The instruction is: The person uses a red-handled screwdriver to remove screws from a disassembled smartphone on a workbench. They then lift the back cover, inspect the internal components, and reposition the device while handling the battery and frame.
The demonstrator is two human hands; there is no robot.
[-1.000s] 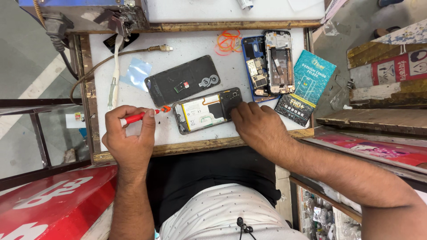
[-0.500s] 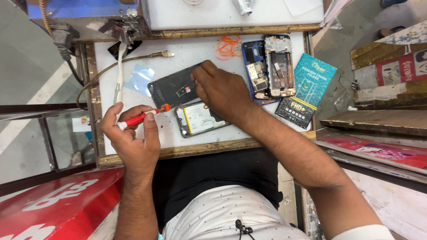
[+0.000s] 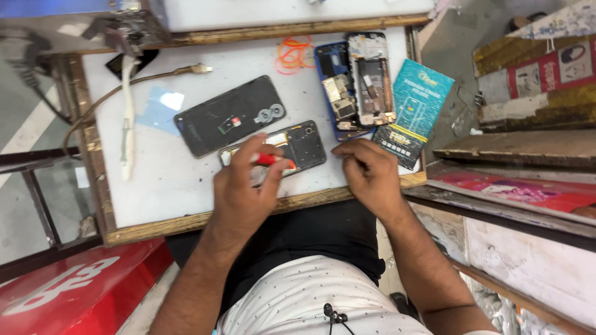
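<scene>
An opened phone [image 3: 298, 147] with its insides showing lies near the front of the white worktop [image 3: 161, 180]. My left hand [image 3: 245, 189] rests over its left half and grips a red-handled screwdriver [image 3: 270, 160] that points at the phone. My right hand [image 3: 369, 174] sits on the worktop just right of the phone, fingers curled, with nothing visible in it. A black phone back cover [image 3: 230, 115] lies just behind the opened phone.
Two more dismantled phones [image 3: 357, 84] lie at the back right, beside a teal and black packet [image 3: 410, 121]. Orange rubber bands [image 3: 295, 53], a clear film piece [image 3: 162, 102] and a white cable [image 3: 127, 118] lie on the worktop. A wooden rim [image 3: 186, 220] borders it.
My left hand has moved right with the screwdriver onto the opened phone. My right hand has come back from the black back cover to the worktop right of the phone.
</scene>
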